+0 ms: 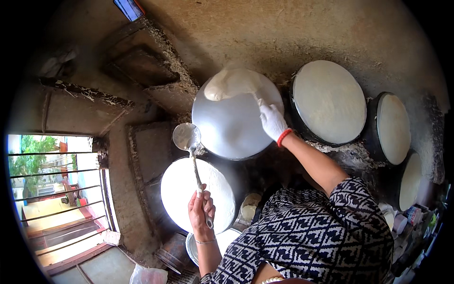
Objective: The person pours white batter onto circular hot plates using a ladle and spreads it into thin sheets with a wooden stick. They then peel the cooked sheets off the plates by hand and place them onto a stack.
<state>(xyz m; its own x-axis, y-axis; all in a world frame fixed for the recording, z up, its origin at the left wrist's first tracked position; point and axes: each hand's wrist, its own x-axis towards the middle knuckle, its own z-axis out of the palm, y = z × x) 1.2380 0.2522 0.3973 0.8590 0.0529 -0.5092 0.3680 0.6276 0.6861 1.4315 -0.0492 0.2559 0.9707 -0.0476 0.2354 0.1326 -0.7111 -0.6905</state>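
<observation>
In my left hand is the handle of a ladle, its round bowl smeared with pale batter and raised beside a large round griddle. My right hand, in a white glove, reaches over that griddle's right side. Its fingers are closed around something thin and pale, mostly hidden by the hand. A streak of wet batter lies across the far part of the griddle, leaving the rest bare grey. Nearest my left hand, a second round plate is covered in white.
More round plates covered in pale batter stand to the right, the nearest beside my right forearm. A white-rimmed pot sits below my left wrist. A barred window is at left, and a phone is at the top.
</observation>
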